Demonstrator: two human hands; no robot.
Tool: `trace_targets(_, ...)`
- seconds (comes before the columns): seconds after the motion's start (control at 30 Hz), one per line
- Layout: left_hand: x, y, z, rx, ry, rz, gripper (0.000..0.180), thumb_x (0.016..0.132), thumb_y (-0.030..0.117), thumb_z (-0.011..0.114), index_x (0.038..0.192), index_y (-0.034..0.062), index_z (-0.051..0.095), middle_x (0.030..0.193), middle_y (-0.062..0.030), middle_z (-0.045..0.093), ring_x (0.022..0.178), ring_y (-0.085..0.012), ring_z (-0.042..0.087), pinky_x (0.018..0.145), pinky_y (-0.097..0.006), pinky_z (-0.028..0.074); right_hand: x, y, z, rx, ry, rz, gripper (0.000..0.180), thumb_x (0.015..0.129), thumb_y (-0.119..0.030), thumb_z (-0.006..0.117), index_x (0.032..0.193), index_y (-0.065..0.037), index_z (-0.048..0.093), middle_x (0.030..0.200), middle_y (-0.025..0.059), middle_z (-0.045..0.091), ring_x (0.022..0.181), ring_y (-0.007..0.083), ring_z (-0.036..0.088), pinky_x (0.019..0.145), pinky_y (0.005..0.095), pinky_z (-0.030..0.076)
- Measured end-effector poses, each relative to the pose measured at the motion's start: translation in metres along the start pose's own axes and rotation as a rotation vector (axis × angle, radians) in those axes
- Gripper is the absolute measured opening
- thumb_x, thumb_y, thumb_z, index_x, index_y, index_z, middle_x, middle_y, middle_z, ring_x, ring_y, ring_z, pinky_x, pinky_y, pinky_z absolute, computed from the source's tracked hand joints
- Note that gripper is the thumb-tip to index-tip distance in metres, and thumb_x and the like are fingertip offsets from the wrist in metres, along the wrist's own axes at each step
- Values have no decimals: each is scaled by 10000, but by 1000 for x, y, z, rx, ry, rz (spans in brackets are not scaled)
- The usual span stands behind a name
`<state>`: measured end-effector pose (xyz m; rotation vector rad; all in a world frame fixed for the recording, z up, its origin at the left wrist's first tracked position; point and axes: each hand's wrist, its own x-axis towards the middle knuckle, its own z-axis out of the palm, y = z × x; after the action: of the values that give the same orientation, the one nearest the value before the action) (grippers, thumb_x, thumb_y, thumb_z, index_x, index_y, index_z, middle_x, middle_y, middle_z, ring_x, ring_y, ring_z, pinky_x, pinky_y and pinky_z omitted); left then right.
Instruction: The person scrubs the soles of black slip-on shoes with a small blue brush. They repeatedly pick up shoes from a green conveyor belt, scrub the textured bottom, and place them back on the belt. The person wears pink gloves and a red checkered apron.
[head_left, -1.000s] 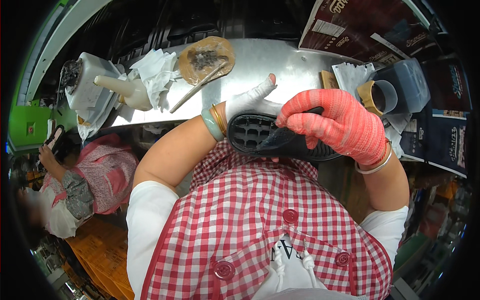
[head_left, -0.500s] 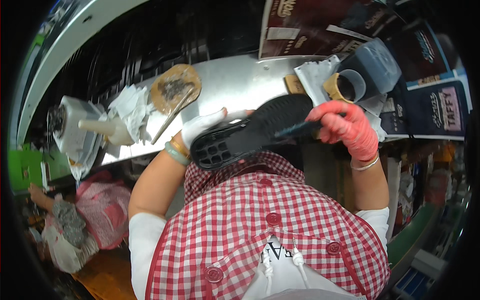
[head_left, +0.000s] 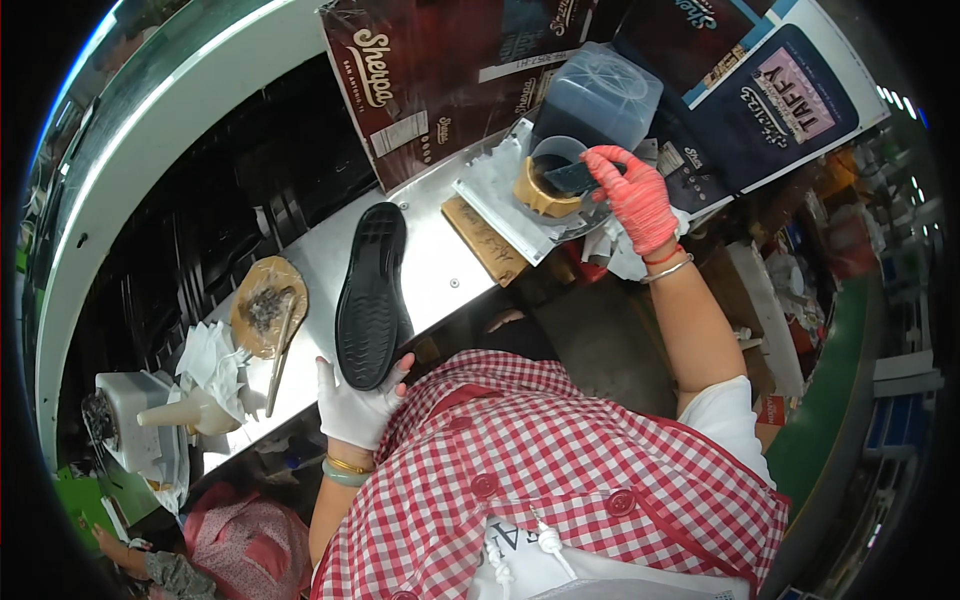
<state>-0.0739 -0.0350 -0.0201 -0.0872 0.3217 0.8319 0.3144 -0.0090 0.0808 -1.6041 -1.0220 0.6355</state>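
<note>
A black shoe sole (head_left: 370, 310) with a zigzag tread stands over the edge of the metal table, its lower end cupped in my left hand (head_left: 362, 405). That hand wears a white glove with bare fingertips, thumb on one side of the sole and fingers on the other. My right hand (head_left: 635, 200), in a pinkish-red knit glove, pinches a dark, flat brush (head_left: 572, 178). Its head dips at the mouth of a clear plastic cup (head_left: 558, 152) whose rim is partly wrapped in brown tape. The cup's contents are mostly hidden.
On the metal table (head_left: 430, 260) lie a brown block (head_left: 480, 240) and a round tan lid (head_left: 268, 305) with a stick across it. White tissues (head_left: 210, 360) and a nozzled bottle (head_left: 195, 415) stand left. Printed boxes (head_left: 420, 90) and a clear container (head_left: 595, 100) are behind the cup.
My right hand has moved the brush from the sole to the cup. My left hand has swung the sole upright and toward the left; the whole view has turned right.
</note>
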Motion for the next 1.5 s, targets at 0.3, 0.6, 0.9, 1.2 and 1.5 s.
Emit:
trace_targets(0.3, 34, -22, -4, 44, 89, 60, 635, 911, 577, 291, 1317, 106, 424, 1278, -167, 483, 1123, -397, 502, 733, -454, 537, 4, 9, -7, -2, -18, 57, 253, 888, -258, 596, 1006, -40, 645, 907, 3, 643, 598, 57, 543, 545, 189, 424)
trace_targets(0.6, 36, -16, 11, 230, -61, 141, 685, 807, 571, 544, 1308, 118, 430, 1233, -147, 516, 1057, -442, 529, 651, -474, 533, -26, 6, 12, 499, -38, 150, 221, 920, -231, 548, 996, -31, 603, 892, 38, 646, 560, 64, 583, 436, 146, 401)
trace_targets(0.9, 20, -22, 57, 223, -235, 274, 756, 759, 503, 640, 1331, 86, 376, 1282, -198, 455, 1113, -395, 505, 816, -582, 501, -106, -74, 123, 604, -462, 179, 258, 927, -257, 538, 1058, -46, 610, 847, 49, 644, 644, 85, 622, 519, 163, 466)
trace_targets(1.2, 7, -27, 64, 298, -213, 383, 775, 737, 472, 685, 1341, 102, 369, 1279, -137, 456, 1151, -320, 466, 931, -520, 430, -118, -79, 141, 590, -487, 166, 242, 924, -208, 541, 1065, -24, 608, 884, 54, 639, 689, 98, 631, 555, 171, 470)
trace_targets(1.5, 3, -29, 66, 399, -309, 309, 946, 676, 450, 746, 1382, 45, 262, 1335, -190, 396, 1206, -381, 440, 941, -525, 448, -112, -85, 144, 618, -335, 26, 221, 924, -167, 538, 1066, -11, 606, 915, 53, 642, 691, 97, 630, 557, 179, 472)
